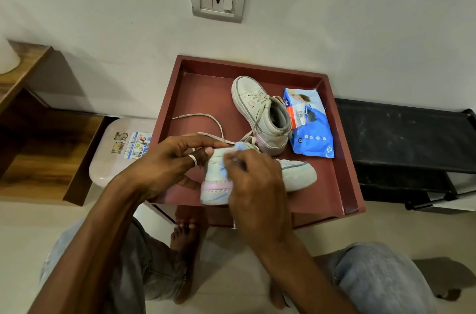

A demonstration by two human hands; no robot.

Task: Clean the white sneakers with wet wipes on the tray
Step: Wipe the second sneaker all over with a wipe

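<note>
- Left hand (175, 161) grips the near sneaker (296, 176) at its heel, on the maroon tray (201, 97).
- Right hand (255, 185) pinches a wet wipe (240, 146) against its side.

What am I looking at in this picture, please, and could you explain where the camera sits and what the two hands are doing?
There is no machine here: a person works with bare hands, and the single picture comes from a camera worn on their head, looking down. A dark red tray holds two white sneakers and a blue pack of wipes. The left hand grips the near sneaker at its heel end, while the right hand holds a pale blue wet wipe against its side. The far sneaker stands untouched beside the pack.
</note>
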